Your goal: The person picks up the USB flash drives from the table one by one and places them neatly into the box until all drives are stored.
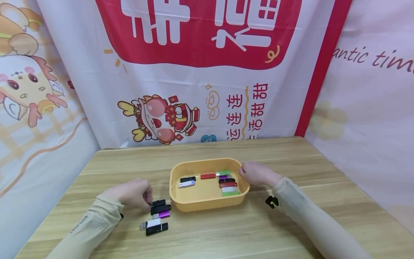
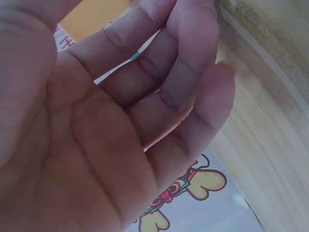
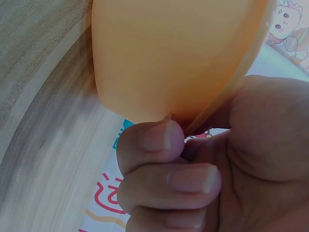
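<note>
On the tabletop, left of a yellow plastic basket [image 1: 210,206], lie several USB sticks. My left hand [image 1: 134,194] pinches the near-left end of a black USB stick [image 1: 159,203] there; in the left wrist view the curved fingers hide its tips' contact. Just below are another black stick [image 1: 161,209], a purple stick [image 1: 163,214], a white stick [image 1: 153,223] and a further black stick [image 1: 157,229]. My right hand [image 1: 258,173] grips the basket's right rim, fingers outside; the right wrist view shows them curled against the basket wall [image 3: 164,58].
Inside the basket, several sticks form a column at the right, including a red stick [image 1: 228,185] and a green stick [image 1: 230,193]. A white stick [image 1: 186,184] lies at its left. The wooden table [image 1: 207,237] meets printed cloth hangings [image 1: 284,108] behind and at both sides.
</note>
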Tool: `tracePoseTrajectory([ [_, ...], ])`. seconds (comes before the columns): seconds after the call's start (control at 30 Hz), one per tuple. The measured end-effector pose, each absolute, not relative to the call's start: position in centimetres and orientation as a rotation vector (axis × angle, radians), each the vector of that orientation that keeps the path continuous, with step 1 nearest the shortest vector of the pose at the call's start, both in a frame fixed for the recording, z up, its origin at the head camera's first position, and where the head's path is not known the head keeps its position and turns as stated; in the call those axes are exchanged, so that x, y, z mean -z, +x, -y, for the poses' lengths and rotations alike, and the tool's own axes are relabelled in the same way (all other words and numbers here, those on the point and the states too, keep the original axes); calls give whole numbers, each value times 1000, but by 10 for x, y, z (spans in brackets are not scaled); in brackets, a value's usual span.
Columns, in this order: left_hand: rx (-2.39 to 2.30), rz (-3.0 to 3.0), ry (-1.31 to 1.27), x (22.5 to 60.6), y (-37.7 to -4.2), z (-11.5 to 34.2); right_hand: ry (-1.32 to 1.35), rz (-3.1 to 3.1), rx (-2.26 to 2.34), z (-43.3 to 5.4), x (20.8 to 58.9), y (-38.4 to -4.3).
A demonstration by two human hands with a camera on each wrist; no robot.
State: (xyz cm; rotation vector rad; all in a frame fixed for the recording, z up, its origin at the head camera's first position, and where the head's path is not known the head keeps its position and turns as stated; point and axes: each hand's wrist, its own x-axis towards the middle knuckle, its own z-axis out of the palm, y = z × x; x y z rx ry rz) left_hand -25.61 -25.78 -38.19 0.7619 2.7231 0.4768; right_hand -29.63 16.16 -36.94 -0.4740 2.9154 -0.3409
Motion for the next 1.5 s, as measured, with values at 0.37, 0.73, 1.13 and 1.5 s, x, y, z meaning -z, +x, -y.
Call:
tracePoseTrajectory([
  [0.37,-488,-2726,783,379,-254,260,-490,-2920,349,-162,370,-294],
  [0.73,-532,-2741,787,374,-256,264,-518,-2936,334,-162,370,-295],
  [1.13,-535,-2780,854,367,-259,269,-500,-2934,325,-162,369,-294],
  [1.5,-555,-2792,864,359,-259,279,-501,-2933,321,-161,368,-294],
])
